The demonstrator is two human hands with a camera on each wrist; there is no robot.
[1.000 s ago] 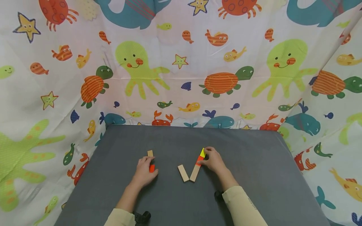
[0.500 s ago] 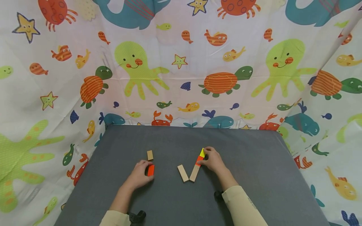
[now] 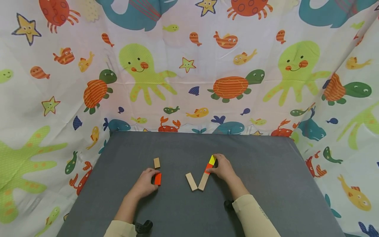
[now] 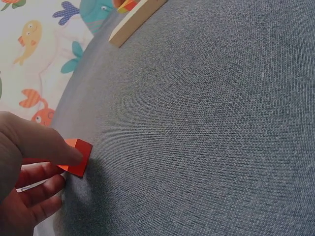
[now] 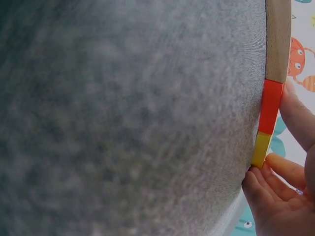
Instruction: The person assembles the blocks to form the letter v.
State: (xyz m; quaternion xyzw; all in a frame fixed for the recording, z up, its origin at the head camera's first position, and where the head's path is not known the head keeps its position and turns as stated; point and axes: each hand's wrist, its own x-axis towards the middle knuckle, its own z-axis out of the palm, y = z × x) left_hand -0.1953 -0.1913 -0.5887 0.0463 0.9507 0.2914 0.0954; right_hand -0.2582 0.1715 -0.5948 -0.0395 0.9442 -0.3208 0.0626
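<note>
Toward the left of the table, my left hand (image 3: 143, 182) pinches an orange-red block (image 3: 158, 179) between thumb and fingers. In the left wrist view the thumb lies on the red end of this block (image 4: 81, 156). My right hand (image 3: 224, 168) holds the upper end of a slanting row, its thumb beside an orange block (image 3: 208, 168) and its fingertips at a yellow triangular block (image 3: 212, 160). The row's lower part is a long plain wooden block (image 3: 203, 181). A second long wooden block (image 3: 191, 182) leans the other way, forming a V with it.
Just beyond the left hand lies a small plain wooden block (image 3: 157, 162). All the blocks lie on a dark grey table (image 3: 254, 151). A curtain (image 3: 165, 65) printed with sea animals stands behind it and at both sides.
The left hand has shifted slightly left and toward the person with the orange-red block, away from the small wooden block. The right hand has stayed in place.
</note>
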